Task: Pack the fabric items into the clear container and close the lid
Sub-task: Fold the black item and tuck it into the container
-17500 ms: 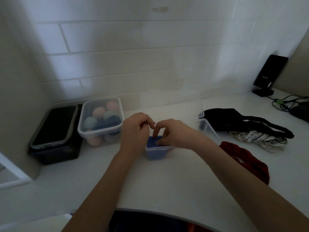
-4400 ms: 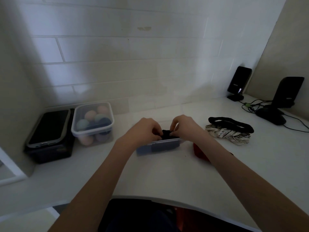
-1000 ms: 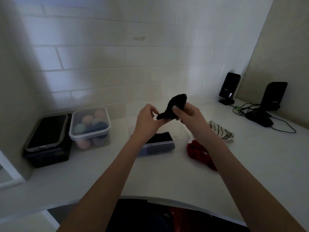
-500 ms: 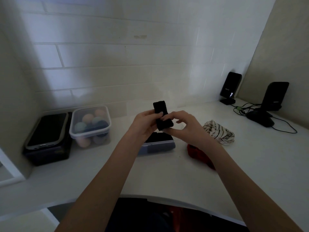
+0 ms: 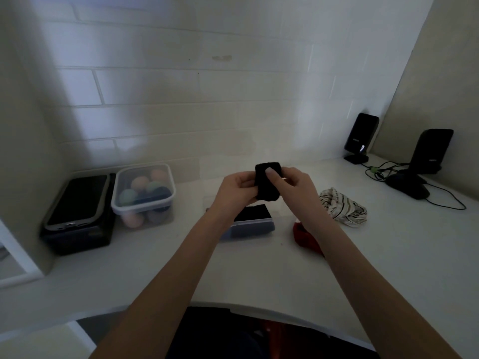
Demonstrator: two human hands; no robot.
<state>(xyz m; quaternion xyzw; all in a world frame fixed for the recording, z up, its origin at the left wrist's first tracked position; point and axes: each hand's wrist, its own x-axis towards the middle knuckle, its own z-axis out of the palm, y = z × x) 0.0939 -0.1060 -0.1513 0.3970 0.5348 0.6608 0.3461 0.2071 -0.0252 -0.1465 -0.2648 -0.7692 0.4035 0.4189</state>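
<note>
Head view: black cloth (image 5: pixel 267 184) now folded compact, both hands holding.

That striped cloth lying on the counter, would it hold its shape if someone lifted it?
Probably not: the striped cloth lies in a crumpled, folded heap, so it likely droops and unfurls. It looks thin, so probably light. Being soft fabric on the counter, it should bunch rather than slide or roll.

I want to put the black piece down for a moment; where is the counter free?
Free: the near counter before the clear container. Crowded: right, red fabric and striped fabric; left, the ball box.
</note>
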